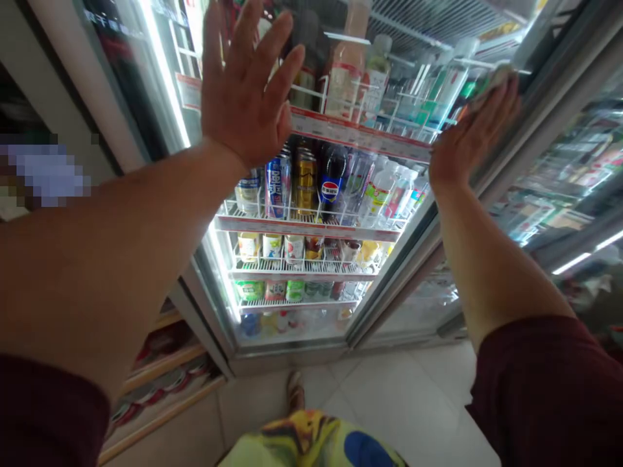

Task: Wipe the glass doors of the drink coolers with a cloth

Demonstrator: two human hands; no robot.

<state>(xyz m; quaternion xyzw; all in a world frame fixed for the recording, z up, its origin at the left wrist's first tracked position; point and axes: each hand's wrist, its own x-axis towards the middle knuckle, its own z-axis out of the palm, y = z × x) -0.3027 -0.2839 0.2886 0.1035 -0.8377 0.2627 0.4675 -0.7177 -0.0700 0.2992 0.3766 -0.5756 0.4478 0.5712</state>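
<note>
My left hand is raised at the upper left, fingers spread, in front of the glass door of a lit drinks fridge. Its palm faces the glass, and whether it touches cannot be told. Near the right frame of the door is my right hand, slightly blurred. Its fingers lie stretched over a pale crumpled cloth, pressed toward the glass; only an edge of the cloth shows. Behind the glass, below my left hand, stand a dark cola bottle, a gold can and a blue can.
White wire shelves with red-and-white price strips hold bottles and cans. A second glass-fronted fridge adjoins on the right. Low wooden shelves with red packages stand at the left. A tiled floor lies below, with a shoe on it.
</note>
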